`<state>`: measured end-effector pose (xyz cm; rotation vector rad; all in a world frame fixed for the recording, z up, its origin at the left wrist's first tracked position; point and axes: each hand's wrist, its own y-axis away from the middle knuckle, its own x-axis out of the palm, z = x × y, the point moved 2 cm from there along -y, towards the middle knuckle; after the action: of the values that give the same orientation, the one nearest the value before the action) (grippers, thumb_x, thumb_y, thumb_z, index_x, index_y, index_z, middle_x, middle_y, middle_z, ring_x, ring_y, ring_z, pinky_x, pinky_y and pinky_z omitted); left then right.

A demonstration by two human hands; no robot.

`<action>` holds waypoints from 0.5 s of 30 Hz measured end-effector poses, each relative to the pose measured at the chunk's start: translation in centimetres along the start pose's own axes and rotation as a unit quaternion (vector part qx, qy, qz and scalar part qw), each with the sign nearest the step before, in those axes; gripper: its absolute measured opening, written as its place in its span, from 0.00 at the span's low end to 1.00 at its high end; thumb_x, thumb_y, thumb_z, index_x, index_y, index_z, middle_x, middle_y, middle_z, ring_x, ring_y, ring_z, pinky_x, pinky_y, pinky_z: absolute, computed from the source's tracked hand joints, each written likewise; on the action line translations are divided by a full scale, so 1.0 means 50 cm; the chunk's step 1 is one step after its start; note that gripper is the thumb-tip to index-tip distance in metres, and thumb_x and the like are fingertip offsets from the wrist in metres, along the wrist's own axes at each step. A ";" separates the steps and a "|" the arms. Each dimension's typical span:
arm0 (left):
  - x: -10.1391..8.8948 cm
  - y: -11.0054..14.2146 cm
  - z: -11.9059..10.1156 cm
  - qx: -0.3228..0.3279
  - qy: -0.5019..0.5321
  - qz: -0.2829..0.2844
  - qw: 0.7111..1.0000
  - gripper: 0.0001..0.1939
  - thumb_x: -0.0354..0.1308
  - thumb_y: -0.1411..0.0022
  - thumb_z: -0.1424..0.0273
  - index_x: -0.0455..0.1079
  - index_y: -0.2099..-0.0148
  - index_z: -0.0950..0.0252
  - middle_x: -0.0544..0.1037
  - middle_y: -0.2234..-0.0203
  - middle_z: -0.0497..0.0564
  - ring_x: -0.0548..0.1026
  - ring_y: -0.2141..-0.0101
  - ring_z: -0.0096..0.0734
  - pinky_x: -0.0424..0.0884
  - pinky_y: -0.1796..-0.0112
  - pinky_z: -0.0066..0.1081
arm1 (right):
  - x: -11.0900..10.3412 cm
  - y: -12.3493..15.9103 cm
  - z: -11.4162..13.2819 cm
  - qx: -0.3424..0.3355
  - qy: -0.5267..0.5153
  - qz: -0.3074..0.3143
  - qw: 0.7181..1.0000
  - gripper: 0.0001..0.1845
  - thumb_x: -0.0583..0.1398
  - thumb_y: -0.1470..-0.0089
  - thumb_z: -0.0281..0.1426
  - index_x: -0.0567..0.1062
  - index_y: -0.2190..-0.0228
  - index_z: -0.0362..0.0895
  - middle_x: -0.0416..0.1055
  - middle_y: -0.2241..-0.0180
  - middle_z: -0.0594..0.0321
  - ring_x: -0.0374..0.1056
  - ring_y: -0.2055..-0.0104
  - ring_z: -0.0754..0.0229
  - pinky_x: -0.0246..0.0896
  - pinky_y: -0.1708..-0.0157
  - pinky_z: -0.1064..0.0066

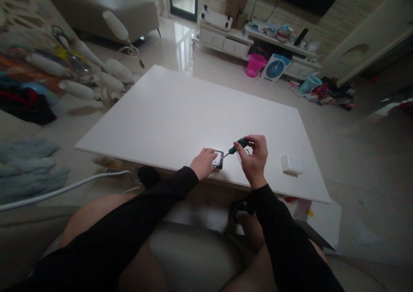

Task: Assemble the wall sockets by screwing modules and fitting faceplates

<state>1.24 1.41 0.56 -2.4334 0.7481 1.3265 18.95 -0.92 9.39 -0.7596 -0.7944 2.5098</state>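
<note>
Your right fingers (258, 140) pinch the green screwdriver (237, 146), your left fingers (206, 151) clasp the black-framed box (218, 163): brace it, keep that tip steady!

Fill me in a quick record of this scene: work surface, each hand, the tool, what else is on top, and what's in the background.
Surface: white table
Left hand: on a small dark-edged piece near the table's near edge; firmness of grip unclear
Right hand: holding a green-handled screwdriver
Tool tip: at the piece; too small to tell whether it touches
Also on table: white block, right of the right hand
Background: pink basket and blue-and-white fan, on the floor
</note>
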 end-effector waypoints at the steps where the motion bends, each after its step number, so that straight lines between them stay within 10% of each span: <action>1: -0.001 0.000 0.000 -0.001 0.000 0.001 1.000 0.16 0.62 0.39 0.77 0.74 0.48 0.64 0.74 0.42 0.58 0.68 0.40 0.47 0.71 0.40 0.43 | 0.000 0.000 -0.001 0.004 -0.005 -0.003 1.000 0.12 0.69 0.45 0.32 0.76 0.59 0.49 0.73 0.60 0.64 0.73 0.58 0.58 0.75 0.59 0.61; 15: 0.000 0.001 -0.001 0.002 -0.007 -0.001 1.000 0.17 0.62 0.40 0.78 0.73 0.48 0.64 0.74 0.42 0.57 0.67 0.40 0.48 0.71 0.40 0.42 | 0.000 0.001 0.000 0.024 -0.028 0.007 0.999 0.14 0.64 0.41 0.30 0.76 0.53 0.50 0.76 0.54 0.60 0.75 0.53 0.56 0.77 0.54 0.57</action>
<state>1.24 1.36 0.57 -2.4194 0.7445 1.3390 18.91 -0.96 9.35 -0.6842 -0.7459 2.5627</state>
